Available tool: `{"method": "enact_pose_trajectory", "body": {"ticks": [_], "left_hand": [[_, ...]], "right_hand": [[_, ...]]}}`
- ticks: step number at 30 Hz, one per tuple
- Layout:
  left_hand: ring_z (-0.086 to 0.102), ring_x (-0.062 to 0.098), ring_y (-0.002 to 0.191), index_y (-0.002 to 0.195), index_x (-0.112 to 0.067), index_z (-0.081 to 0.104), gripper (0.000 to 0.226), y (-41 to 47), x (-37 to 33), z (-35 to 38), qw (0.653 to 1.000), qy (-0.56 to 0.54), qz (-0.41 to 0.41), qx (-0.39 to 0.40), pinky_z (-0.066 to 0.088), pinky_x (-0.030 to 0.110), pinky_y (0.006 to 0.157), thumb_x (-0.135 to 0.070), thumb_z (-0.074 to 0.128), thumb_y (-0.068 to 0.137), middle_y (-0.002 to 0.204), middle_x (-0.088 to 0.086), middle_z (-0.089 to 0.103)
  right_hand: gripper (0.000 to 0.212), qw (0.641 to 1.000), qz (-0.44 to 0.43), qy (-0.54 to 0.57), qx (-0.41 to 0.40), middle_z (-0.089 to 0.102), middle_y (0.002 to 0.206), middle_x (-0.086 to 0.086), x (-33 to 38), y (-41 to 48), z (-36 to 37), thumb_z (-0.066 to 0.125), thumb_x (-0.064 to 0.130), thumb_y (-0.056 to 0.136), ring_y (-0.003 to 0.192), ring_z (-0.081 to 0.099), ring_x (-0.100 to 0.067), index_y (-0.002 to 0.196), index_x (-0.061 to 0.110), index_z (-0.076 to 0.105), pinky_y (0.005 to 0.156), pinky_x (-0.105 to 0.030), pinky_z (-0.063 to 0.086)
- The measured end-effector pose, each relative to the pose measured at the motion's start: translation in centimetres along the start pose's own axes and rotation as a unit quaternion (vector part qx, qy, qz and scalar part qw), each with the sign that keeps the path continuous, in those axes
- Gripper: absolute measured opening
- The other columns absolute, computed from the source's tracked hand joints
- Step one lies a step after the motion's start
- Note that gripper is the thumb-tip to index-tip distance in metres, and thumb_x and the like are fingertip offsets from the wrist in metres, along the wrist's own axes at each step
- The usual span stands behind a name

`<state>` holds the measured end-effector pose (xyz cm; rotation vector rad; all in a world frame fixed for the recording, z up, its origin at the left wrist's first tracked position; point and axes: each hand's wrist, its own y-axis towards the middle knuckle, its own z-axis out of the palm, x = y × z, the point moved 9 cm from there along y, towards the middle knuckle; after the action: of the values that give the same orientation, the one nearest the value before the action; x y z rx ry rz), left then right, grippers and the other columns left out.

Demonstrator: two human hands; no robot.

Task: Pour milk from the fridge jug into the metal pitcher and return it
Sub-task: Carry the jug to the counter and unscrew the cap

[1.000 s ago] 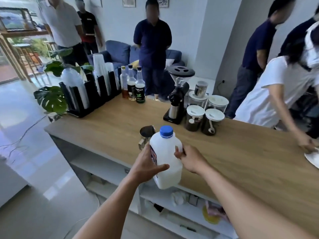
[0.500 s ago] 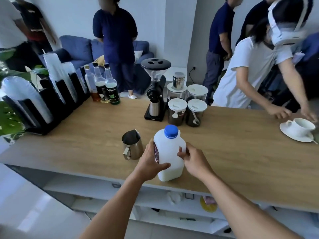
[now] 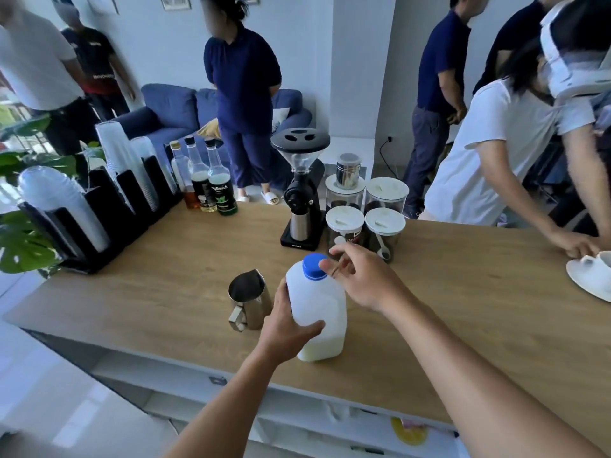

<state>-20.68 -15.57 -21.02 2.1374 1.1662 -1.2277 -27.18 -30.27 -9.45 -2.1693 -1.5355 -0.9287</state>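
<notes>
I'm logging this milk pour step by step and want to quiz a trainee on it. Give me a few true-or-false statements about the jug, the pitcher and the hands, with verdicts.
1. The round blue cap is on the white plastic milk jug. True.
2. The left hand grips the jug's body. True.
3. The shiny steel pitcher stands to the right of the jug. False: it stands to the jug's left.
4. The jug is full to the neck. False: milk shows only near its bottom.
5. The right hand lies flat on the wooden counter. False: it is raised at the cap, thumb against it.
</notes>
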Motion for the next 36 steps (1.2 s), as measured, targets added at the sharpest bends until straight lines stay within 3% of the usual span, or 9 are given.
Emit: {"method": "enact_pose_trajectory", "body": {"ticks": [4, 7, 10, 14, 20, 24, 28, 31, 36], "left_hand": [[0.052, 0.018, 0.116, 0.147, -0.049, 0.007, 0.106, 0.2, -0.1, 0.2, 1.0, 0.005, -0.017, -0.002, 0.049, 0.042, 0.094, -0.039, 0.077, 0.068, 0.143, -0.018, 0.041], [0.05, 0.015, 0.112, 0.147, -0.047, 0.007, 0.103, 0.4, -0.1, 0.2, 1.0, 0.009, -0.019, 0.002, 0.05, 0.042, 0.093, -0.035, 0.077, 0.072, 0.143, -0.017, 0.04], [0.051, 0.015, 0.107, 0.147, -0.045, 0.008, 0.103, 1.0, -0.1, 0.1, 1.0, 0.018, -0.022, 0.0, 0.051, 0.04, 0.089, -0.035, 0.078, 0.072, 0.14, -0.013, 0.042], [0.054, 0.018, 0.106, 0.147, -0.043, 0.01, 0.103, 1.6, -0.1, 0.2, 0.999, 0.02, -0.024, 0.009, 0.053, 0.044, 0.089, -0.039, 0.078, 0.07, 0.138, -0.011, 0.044], [0.053, 0.016, 0.107, 0.146, -0.044, 0.01, 0.102, 2.2, -0.3, -0.1, 1.0, 0.01, -0.019, 0.02, 0.051, 0.045, 0.092, -0.034, 0.078, 0.071, 0.139, -0.013, 0.041], [0.054, 0.017, 0.109, 0.144, -0.049, 0.009, 0.103, 2.2, -0.1, -0.1, 0.999, 0.01, -0.021, 0.024, 0.052, 0.047, 0.091, -0.036, 0.078, 0.068, 0.138, -0.011, 0.044], [0.054, 0.016, 0.109, 0.145, -0.049, 0.009, 0.105, 2.3, -0.2, 0.0, 0.999, 0.006, -0.021, 0.026, 0.052, 0.046, 0.092, -0.036, 0.078, 0.068, 0.14, -0.013, 0.042], [0.054, 0.017, 0.11, 0.146, -0.047, 0.008, 0.105, 2.2, -0.1, 0.1, 0.999, 0.008, -0.023, 0.028, 0.052, 0.047, 0.092, -0.038, 0.077, 0.068, 0.142, -0.013, 0.04], [0.054, 0.017, 0.11, 0.145, -0.049, 0.007, 0.105, 2.1, 0.0, 0.0, 0.999, 0.004, -0.027, 0.026, 0.051, 0.048, 0.093, -0.037, 0.077, 0.069, 0.14, -0.013, 0.042]], "right_hand": [[0.058, 0.973, -0.051, -0.22, 0.048, 0.061, 0.098, 0.006, 3.8, 1.9, 0.6, 0.047, 0.075, 0.08, 0.089, 0.059, -0.021, 0.107, 0.025, 0.056, 0.073, -0.037, 0.047], [0.048, 0.953, -0.092, -0.287, 0.031, 0.063, 0.092, -0.002, 5.3, 2.6, 1.1, 0.051, 0.065, 0.084, 0.087, 0.061, -0.028, 0.09, 0.017, 0.05, 0.066, -0.036, 0.041], [0.04, 0.949, -0.114, -0.289, 0.056, 0.062, 0.095, -0.005, 5.5, 2.9, 1.8, 0.052, 0.055, 0.09, 0.09, 0.059, -0.028, 0.089, 0.015, 0.049, 0.068, -0.035, 0.04], [0.038, 0.946, -0.118, -0.288, 0.089, 0.058, 0.107, -0.002, 5.2, 3.1, 1.5, 0.052, 0.049, 0.093, 0.1, 0.058, -0.027, 0.114, 0.017, 0.055, 0.073, -0.033, 0.037], [0.059, 0.954, -0.075, -0.201, 0.21, 0.042, 0.138, 0.007, 4.3, 3.5, 1.7, 0.058, 0.036, 0.093, 0.12, 0.048, -0.02, 0.146, 0.043, 0.032, 0.099, -0.04, 0.043], [0.059, 0.96, -0.057, -0.25, 0.115, 0.049, 0.121, 0.003, 4.2, 3.9, 0.6, 0.059, 0.061, 0.083, 0.111, 0.052, -0.021, 0.131, 0.028, 0.051, 0.085, -0.037, 0.045], [0.046, 0.964, -0.079, -0.188, 0.171, 0.045, 0.125, 0.004, 4.8, 3.8, 1.7, 0.059, 0.032, 0.088, 0.112, 0.048, -0.018, 0.134, 0.026, 0.05, 0.091, -0.037, 0.044], [0.063, 0.965, -0.065, -0.184, 0.178, 0.039, 0.137, 0.007, 4.7, 3.8, 1.7, 0.06, 0.042, 0.086, 0.122, 0.042, -0.017, 0.144, 0.03, 0.037, 0.099, -0.04, 0.043], [0.04, 0.975, -0.118, -0.14, 0.126, 0.05, 0.117, 0.006, 5.3, 3.6, 1.2, 0.065, 0.033, 0.087, 0.107, 0.047, -0.015, 0.125, 0.026, 0.055, 0.087, -0.029, 0.041]]}}
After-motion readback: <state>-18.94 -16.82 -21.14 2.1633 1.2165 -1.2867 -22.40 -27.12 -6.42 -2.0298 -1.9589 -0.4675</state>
